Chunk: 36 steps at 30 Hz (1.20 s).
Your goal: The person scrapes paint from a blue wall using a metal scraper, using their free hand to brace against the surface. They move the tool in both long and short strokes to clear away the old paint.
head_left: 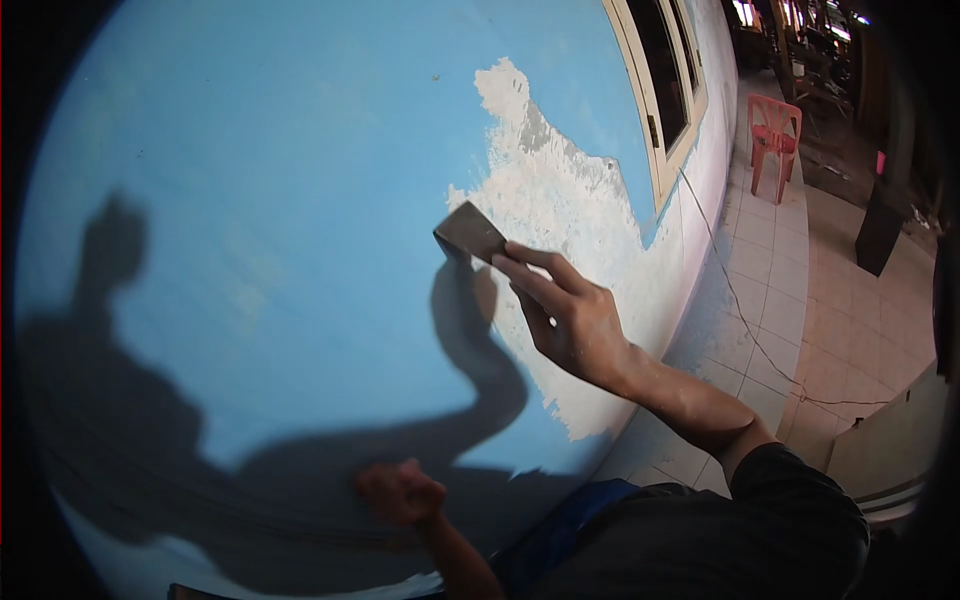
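A flat, dark rectangular scraper is pinched between the thumb and fingers of my right hand. Its far edge lies at the border between the blue paint and a bare whitish patch on the wall. Lower down, in the shadow close to the wall, my left hand is closed with curled fingers; whether it holds anything is hidden. Ragged paint edges surround the patch, and a grey strip shows near its top.
A cream-framed window is set in the wall at upper right. Beyond it a red plastic chair stands on the tiled floor. A thin cable runs down across the tiles. My body's shadow falls over the wall at left.
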Available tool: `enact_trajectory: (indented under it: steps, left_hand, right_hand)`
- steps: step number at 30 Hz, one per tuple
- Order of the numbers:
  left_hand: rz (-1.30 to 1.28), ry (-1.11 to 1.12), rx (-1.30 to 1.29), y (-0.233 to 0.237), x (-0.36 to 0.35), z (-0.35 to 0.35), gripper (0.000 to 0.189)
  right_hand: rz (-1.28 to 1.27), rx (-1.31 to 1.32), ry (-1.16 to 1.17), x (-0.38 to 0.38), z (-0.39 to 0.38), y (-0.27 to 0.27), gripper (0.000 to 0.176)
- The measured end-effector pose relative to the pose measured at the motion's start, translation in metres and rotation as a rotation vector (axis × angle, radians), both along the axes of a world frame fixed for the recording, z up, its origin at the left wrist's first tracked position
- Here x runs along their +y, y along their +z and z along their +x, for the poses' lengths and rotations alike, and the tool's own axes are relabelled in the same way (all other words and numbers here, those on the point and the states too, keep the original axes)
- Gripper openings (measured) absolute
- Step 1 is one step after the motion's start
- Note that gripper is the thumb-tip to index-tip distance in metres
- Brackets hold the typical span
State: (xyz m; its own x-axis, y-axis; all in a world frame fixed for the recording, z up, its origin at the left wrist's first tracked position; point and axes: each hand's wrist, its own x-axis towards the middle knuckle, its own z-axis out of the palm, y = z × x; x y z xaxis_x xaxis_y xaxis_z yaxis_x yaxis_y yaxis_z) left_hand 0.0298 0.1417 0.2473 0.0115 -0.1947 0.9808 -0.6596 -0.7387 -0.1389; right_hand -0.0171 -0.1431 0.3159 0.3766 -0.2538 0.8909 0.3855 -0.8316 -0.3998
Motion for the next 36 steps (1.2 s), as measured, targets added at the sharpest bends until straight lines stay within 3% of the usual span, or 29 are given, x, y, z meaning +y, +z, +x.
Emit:
enact_trajectory:
  steps: [7, 10, 13, 16, 20, 21, 26, 31, 36]
  left_hand:
    - [0.220, -0.361, -0.438, 0.216, -0.033, 0.011, 0.018]
    - [0.085, -0.450, -0.179, 0.278, -0.055, 0.029, 0.011]
    - [0.111, -0.379, -0.180, 0.310, -0.074, 0.048, 0.008]
    - [0.149, -0.239, -0.301, 0.305, -0.076, 0.053, 0.007]
    - [0.142, -0.381, -0.243, 0.299, -0.070, 0.058, 0.007]
    - [0.131, -0.372, -0.241, 0.296, -0.071, 0.053, 0.008]
    - [0.197, -0.328, -0.260, 0.280, -0.068, 0.043, 0.006]
    - [0.210, -0.371, -0.277, 0.276, -0.072, 0.041, 0.006]
    - [0.238, -0.386, -0.278, 0.273, -0.071, 0.041, 0.007]
  right_hand:
    - [-0.032, -0.004, -0.029, -0.007, 0.001, 0.009, 0.039]
    - [-0.072, 0.000, -0.022, -0.009, -0.003, 0.000, 0.042]
    - [-0.073, -0.025, -0.088, -0.018, 0.006, 0.011, 0.044]
    - [-0.075, -0.027, -0.152, -0.023, 0.010, 0.013, 0.046]
    - [-0.154, 0.025, -0.202, -0.014, 0.007, -0.016, 0.050]
    - [-0.146, 0.114, -0.199, -0.016, 0.005, -0.015, 0.051]
    - [-0.152, 0.067, -0.243, -0.026, 0.009, 0.016, 0.049]
    - [-0.204, 0.027, -0.240, -0.015, 0.007, -0.007, 0.046]
    - [-0.157, 0.021, -0.234, -0.023, 0.011, 0.022, 0.044]
